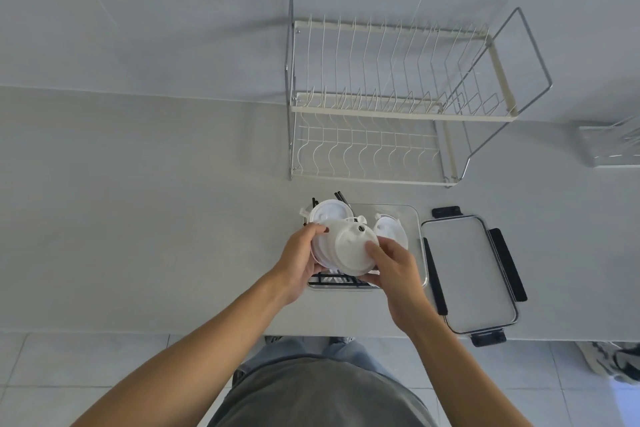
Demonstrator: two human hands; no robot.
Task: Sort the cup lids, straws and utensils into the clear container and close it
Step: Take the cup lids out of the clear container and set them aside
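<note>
A clear rectangular container [414,218] sits on the counter in front of me. Both hands hold a stack of white cup lids [349,246] just above its left half. My left hand [299,260] grips the stack's left edge and my right hand [394,270] pinches its right edge with the thumb on top. Another white lid [327,211] lies at the container's far left, and one more [391,229] leans inside it. Black straws [341,198] poke out at the far end, and black utensils [332,279] show at the near end under my hands.
The container's clear lid [467,270] with black latches lies flat on the counter right of it. A white two-tier wire dish rack [381,107] stands behind against the wall. A clear object [613,146] sits at the far right edge. The counter's front edge runs below my forearms.
</note>
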